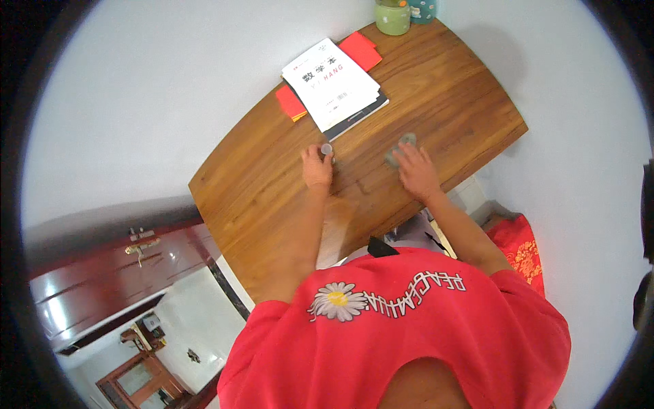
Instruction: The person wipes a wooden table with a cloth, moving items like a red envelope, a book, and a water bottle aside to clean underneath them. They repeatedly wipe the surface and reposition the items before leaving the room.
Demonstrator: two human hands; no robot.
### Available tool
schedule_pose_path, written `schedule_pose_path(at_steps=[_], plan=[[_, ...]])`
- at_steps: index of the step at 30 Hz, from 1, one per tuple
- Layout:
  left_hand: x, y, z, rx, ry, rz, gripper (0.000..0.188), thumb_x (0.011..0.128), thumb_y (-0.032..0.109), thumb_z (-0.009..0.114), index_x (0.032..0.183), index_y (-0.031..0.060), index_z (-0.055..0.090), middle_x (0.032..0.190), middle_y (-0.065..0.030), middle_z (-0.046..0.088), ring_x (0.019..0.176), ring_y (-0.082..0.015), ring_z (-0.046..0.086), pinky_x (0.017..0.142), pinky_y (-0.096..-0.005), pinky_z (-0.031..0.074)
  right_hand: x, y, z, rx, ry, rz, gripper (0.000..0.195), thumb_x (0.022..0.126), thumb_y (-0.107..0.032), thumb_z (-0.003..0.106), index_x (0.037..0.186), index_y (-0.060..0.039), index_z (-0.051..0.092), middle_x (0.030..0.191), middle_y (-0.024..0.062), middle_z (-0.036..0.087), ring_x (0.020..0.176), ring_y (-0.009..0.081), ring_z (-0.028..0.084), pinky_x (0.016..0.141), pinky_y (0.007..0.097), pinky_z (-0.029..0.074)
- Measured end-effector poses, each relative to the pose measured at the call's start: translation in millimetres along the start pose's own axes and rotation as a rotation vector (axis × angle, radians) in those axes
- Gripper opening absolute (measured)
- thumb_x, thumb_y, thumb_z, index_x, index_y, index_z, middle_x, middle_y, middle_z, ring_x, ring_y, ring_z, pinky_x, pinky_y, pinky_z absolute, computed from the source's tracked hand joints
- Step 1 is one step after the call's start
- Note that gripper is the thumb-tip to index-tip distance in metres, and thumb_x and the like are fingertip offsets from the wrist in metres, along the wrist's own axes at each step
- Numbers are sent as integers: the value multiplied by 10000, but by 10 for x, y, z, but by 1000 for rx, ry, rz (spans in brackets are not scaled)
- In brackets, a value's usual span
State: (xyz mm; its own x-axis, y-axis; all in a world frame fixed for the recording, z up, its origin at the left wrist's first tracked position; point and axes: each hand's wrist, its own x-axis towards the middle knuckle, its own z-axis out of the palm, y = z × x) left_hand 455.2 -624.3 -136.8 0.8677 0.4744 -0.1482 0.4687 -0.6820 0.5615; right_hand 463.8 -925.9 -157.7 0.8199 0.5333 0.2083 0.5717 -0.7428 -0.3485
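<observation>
My left hand (pixel 318 166) is curled around a small container with a pale round top (pixel 326 149), standing upright on the wooden table (pixel 368 189). Most of its side is hidden by my fingers. Farther right, my right hand (pixel 418 171) lies over a crumpled grey-green cloth (pixel 407 139) on the tabletop. The cloth shows past my fingertips and to the left of them, slightly blurred.
White exercise books (pixel 332 87) are stacked over a dark book (pixel 357 118), with red paper (pixel 360 51) sticking out. A green jar (pixel 393 19) and a blue container (pixel 423 10) stand at the far corner. Walls flank the table; a dark red door (pixel 117 255) is left.
</observation>
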Motion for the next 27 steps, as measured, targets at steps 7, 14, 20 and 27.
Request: schedule_pose_path(at_steps=[7,14,20,27], plan=[[-352,-1212,-915,98,82,-67,1020,706,438,850,1519,116,325,1548,-186,312,1418,-375,325,1124,-460,366,485,-311,226,-34,142,352,447,893,-181,588,1326,-72,560,1453,148,479,1359,357,423,1110,526,337],[-955,-1767,-1213,435,-295,43,1323,562,554,893,1584,147,159,1645,-172,112,1511,-371,130,1166,-545,279,-472,-1461,552,215,-105,-304,387,905,-179,544,1277,-85,597,1436,153,507,1369,334,437,1135,530,323],[-953,-1705,-1288,551,-357,42,1397,527,470,940,1589,138,96,1647,-185,77,1508,-392,129,1156,-539,308,101,-410,159,-124,-87,86,372,945,-227,490,1272,-77,586,1391,172,539,1290,351,490,1109,544,331],[-909,-1602,-1318,620,-421,10,1391,549,449,943,1586,109,80,1644,-199,66,1508,-386,136,1151,-534,323,-123,-1494,892,-29,122,72,367,956,-212,537,1280,-47,586,1410,157,518,1298,332,483,1085,485,379]])
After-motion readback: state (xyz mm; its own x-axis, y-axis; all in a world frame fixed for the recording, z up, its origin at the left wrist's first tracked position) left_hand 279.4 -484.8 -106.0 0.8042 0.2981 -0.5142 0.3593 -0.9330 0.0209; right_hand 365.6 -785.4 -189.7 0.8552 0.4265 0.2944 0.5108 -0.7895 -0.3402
